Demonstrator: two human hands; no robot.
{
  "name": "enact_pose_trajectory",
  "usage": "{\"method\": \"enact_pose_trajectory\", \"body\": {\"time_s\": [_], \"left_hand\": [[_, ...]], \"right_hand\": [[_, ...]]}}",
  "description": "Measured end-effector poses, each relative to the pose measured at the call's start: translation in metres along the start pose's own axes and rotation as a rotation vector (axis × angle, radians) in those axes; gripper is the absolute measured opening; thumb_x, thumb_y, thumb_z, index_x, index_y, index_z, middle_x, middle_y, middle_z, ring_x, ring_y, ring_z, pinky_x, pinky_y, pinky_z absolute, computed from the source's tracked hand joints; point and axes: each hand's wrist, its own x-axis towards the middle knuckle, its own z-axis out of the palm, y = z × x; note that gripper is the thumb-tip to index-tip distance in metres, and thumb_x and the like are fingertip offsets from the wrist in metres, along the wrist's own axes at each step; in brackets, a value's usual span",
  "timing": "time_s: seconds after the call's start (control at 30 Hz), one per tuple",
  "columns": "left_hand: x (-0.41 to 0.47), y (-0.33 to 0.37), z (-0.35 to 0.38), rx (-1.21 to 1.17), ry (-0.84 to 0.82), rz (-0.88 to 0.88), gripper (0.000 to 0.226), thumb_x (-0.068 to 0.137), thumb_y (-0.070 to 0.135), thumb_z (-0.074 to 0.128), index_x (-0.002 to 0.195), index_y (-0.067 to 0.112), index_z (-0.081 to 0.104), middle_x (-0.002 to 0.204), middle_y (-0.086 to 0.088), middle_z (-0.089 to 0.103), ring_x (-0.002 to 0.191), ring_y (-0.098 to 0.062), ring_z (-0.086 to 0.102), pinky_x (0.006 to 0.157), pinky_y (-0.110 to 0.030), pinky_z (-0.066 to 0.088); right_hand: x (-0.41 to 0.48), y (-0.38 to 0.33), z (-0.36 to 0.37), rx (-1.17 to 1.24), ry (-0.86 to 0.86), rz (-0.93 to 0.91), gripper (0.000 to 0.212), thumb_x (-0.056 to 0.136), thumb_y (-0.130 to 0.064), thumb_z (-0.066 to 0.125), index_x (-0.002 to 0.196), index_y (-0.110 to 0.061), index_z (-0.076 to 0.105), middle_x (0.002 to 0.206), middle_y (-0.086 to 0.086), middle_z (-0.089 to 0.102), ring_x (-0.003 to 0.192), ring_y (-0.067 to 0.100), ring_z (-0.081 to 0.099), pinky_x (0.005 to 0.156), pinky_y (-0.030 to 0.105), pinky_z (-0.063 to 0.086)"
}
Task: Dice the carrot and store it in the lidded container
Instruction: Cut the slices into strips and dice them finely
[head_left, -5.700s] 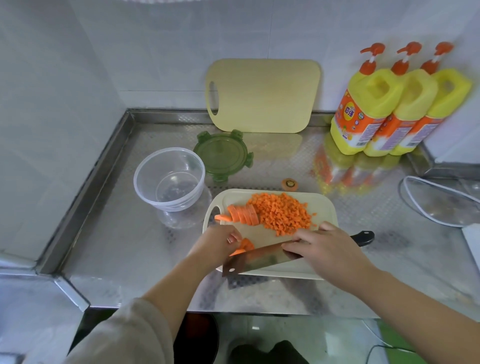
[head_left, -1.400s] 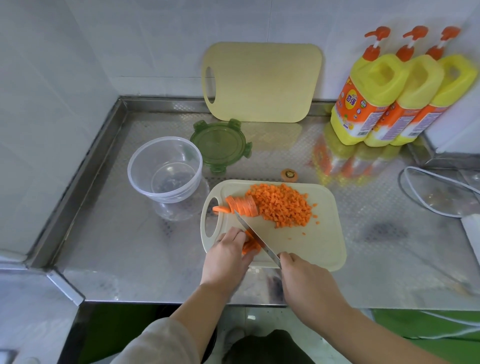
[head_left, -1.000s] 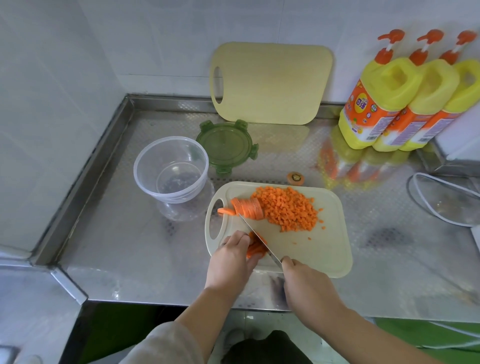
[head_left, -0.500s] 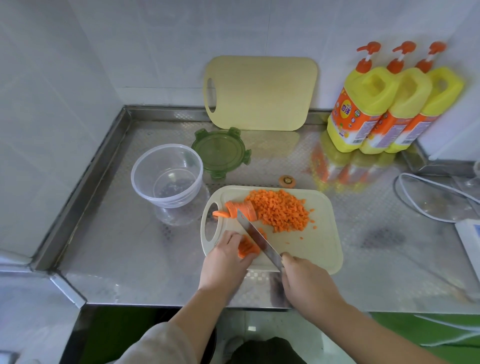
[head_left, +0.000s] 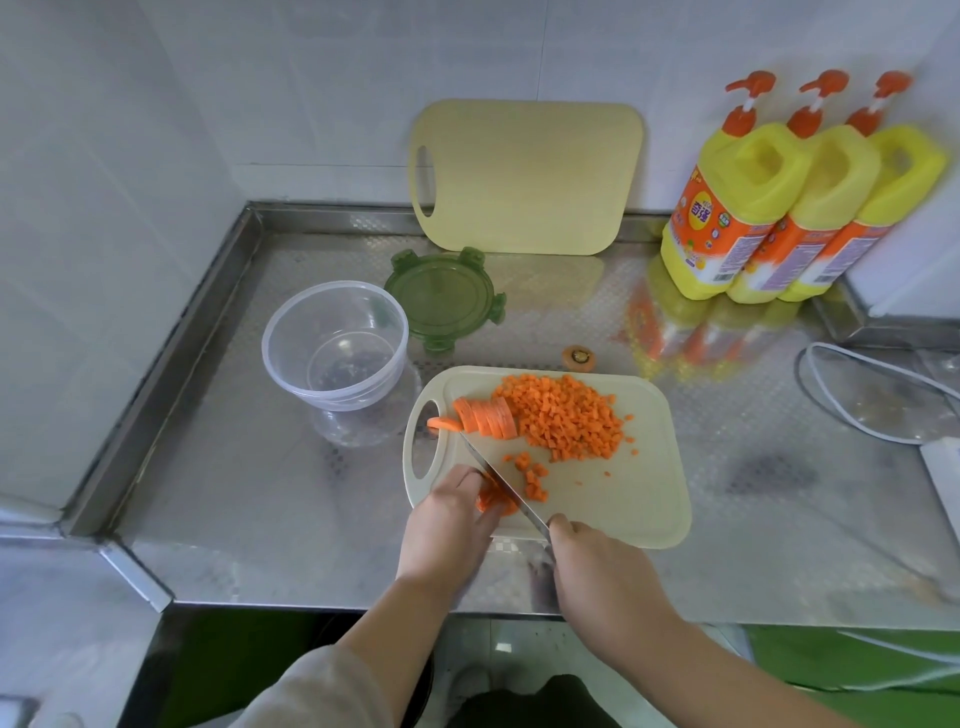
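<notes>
Left hand (head_left: 447, 525) fingers (head_left: 464, 480) curled down on a carrot chunk (head_left: 494, 501) at the near-left corner of the cutting board (head_left: 634, 493), right hand (head_left: 597, 566) gripping the knife (head_left: 493, 472), blade across that chunk. Board's on a steel worktop (head_left: 260, 493) in a white-tiled corner. Diced carrot (head_left: 566, 415) heaped on the board's far side, carrot rounds (head_left: 488, 415) at its far left. Beyond the board: a carrot stub (head_left: 578, 356), a spare board (head_left: 524, 176) against the wall, three soap bottles (head_left: 748, 208). Left of the board the clear container (head_left: 335, 345) sits empty, green lid (head_left: 444, 296) flat beyond the board's far-left corner.

Head camera looks steeply down (wide-angle, near) at the counter (head_left: 249, 493).
</notes>
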Motion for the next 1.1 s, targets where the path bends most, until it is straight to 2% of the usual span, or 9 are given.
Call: {"method": "enact_pose_trajectory", "body": {"time_s": [0.17,0.27,0.37,0.5,0.57,0.73,0.87,0.97,1.1], "left_hand": [[0.001,-0.003,0.002,0.018,-0.003,0.014,0.022,0.089,0.038,0.061,0.096,0.017,0.063,0.104,0.012,0.057,0.087,-0.013,0.06,0.072,-0.024,0.046],[0.002,-0.006,0.006,0.004,0.015,0.007,0.022,0.089,0.038,0.061,0.098,0.018,0.064,0.105,0.013,0.058,0.089,-0.013,0.061,0.074,-0.029,0.05],[0.002,-0.008,0.006,-0.003,0.012,0.001,0.021,0.088,0.039,0.061,0.097,0.02,0.065,0.104,0.014,0.058,0.087,-0.012,0.06,0.073,-0.029,0.049],[0.001,-0.006,0.005,-0.018,0.021,-0.007,0.018,0.087,0.039,0.062,0.096,0.023,0.064,0.101,0.015,0.057,0.086,-0.011,0.059,0.069,-0.023,0.044],[0.002,-0.006,0.002,-0.05,0.018,-0.011,0.017,0.087,0.038,0.063,0.098,0.025,0.063,0.1,0.016,0.055,0.088,-0.009,0.058,0.07,-0.022,0.041],[0.002,-0.008,-0.006,-0.089,-0.006,0.011,0.02,0.087,0.034,0.064,0.105,0.025,0.063,0.106,0.014,0.056,0.095,-0.009,0.057,0.082,-0.029,0.047],[0.0,-0.014,-0.007,-0.099,-0.007,0.019,0.019,0.087,0.034,0.064,0.104,0.025,0.064,0.104,0.016,0.057,0.094,-0.006,0.057,0.081,-0.026,0.047],[0.0,-0.017,-0.007,-0.107,-0.009,0.003,0.019,0.087,0.034,0.065,0.104,0.025,0.065,0.104,0.016,0.057,0.093,-0.007,0.057,0.081,-0.026,0.047],[0.0,-0.018,-0.007,-0.102,-0.002,0.001,0.019,0.088,0.035,0.063,0.102,0.024,0.067,0.102,0.015,0.061,0.091,-0.005,0.057,0.077,-0.02,0.044]], "right_hand": [[0.009,-0.003,0.003,-0.047,-0.019,-0.009,0.018,0.098,-0.016,0.042,0.116,-0.014,0.044,0.103,0.002,0.06,0.072,0.017,0.044,0.046,0.021,0.021],[0.012,-0.002,0.005,-0.04,-0.038,-0.007,0.016,0.098,-0.016,0.042,0.114,-0.014,0.045,0.097,0.001,0.059,0.07,0.018,0.045,0.045,0.021,0.02],[0.017,0.005,0.001,0.006,-0.064,0.011,0.004,0.096,-0.015,0.041,0.094,-0.018,0.039,0.074,-0.006,0.042,0.072,0.02,0.049,0.053,0.026,0.031],[0.022,0.021,-0.003,0.138,-0.047,0.057,0.023,0.099,-0.028,0.037,0.078,-0.02,0.035,0.068,-0.005,0.039,0.068,0.021,0.046,0.059,0.029,0.034],[0.019,0.022,-0.005,0.137,-0.03,0.042,0.017,0.098,-0.026,0.037,0.083,-0.019,0.038,0.068,-0.004,0.04,0.068,0.02,0.046,0.055,0.031,0.033],[0.005,0.011,-0.013,0.064,0.01,-0.011,0.006,0.099,-0.023,0.036,0.095,-0.02,0.04,0.072,-0.007,0.041,0.069,0.019,0.048,0.053,0.028,0.032],[-0.001,0.002,-0.015,0.037,0.011,-0.008,0.018,0.1,-0.021,0.038,0.116,-0.019,0.046,0.085,-0.004,0.051,0.075,0.018,0.054,0.056,0.023,0.036],[-0.005,-0.001,-0.013,0.033,0.01,-0.007,0.019,0.1,-0.021,0.038,0.118,-0.019,0.046,0.088,-0.004,0.055,0.073,0.015,0.053,0.059,0.022,0.038],[-0.004,-0.002,-0.01,0.018,-0.007,0.002,0.017,0.1,-0.019,0.039,0.115,-0.018,0.046,0.083,-0.006,0.047,0.07,0.014,0.05,0.057,0.021,0.037]]}}
